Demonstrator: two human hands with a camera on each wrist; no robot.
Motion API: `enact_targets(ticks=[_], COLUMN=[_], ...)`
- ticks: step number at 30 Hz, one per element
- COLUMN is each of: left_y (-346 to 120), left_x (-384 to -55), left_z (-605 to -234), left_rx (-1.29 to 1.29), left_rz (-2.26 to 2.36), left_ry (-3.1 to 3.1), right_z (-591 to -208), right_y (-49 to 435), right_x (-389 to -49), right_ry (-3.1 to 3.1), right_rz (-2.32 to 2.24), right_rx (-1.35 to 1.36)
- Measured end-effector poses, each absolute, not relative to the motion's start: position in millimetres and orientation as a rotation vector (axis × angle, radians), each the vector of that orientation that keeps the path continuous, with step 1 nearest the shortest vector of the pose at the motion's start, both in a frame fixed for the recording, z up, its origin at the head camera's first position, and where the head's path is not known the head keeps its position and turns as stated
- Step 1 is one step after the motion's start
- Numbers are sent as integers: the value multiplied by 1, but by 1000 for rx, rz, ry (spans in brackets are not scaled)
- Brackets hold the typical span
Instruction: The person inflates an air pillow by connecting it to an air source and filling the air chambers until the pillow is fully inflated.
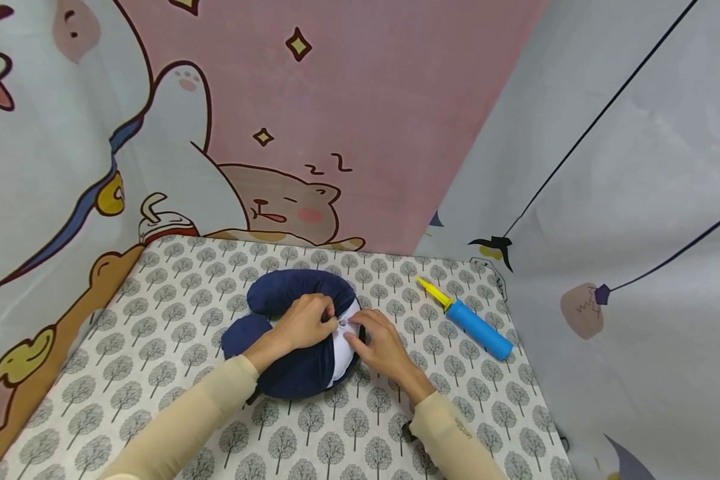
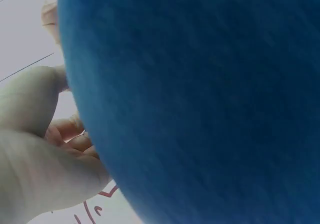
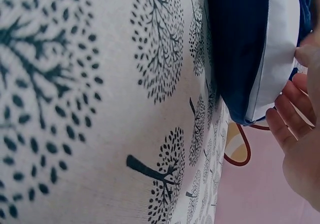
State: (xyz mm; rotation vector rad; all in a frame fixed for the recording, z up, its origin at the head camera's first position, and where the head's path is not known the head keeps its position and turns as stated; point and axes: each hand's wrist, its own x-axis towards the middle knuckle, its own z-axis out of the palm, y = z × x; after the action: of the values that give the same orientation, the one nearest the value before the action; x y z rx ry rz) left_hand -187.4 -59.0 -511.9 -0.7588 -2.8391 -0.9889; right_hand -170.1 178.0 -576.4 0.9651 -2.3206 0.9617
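Observation:
A navy U-shaped neck pillow (image 1: 297, 373) lies on the table, its white inner part (image 1: 343, 350) bared at the right side. A small clear valve (image 1: 343, 323) sits on that white part. My left hand (image 1: 306, 321) reaches across the pillow, fingers curled, thumb tip right at the valve; I cannot tell whether it pinches it. From the right, my right hand (image 1: 381, 340) touches the white part beside the valve, thumb and forefinger apart. In the right wrist view its fingers (image 3: 286, 119) are loosely extended along a zipper edge. The pillow's blue side (image 2: 200, 103) hides the left fingertips in the left wrist view.
A blue hand pump (image 1: 479, 330) with a yellow nozzle (image 1: 434, 291) lies to the right of the pillow. The table carries a tree-print cloth (image 1: 174, 380). Cartoon-printed curtains (image 1: 360, 120) stand behind it and at its sides.

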Motion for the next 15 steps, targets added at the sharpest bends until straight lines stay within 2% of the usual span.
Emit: enact_targets(ticks=[7,15], left_y=[-47,-58], left_x=[-186,-177], left_z=[-509,-514], left_rx=[-739,-955], left_rz=[-1221,-1228], left_ry=[-2812,-2737], right_z=[-578,-576], right_y=[179,185], right_x=[-170,-170], right_ry=[-2342,-2388], right_rz=[1022,1209], right_rx=[952,843])
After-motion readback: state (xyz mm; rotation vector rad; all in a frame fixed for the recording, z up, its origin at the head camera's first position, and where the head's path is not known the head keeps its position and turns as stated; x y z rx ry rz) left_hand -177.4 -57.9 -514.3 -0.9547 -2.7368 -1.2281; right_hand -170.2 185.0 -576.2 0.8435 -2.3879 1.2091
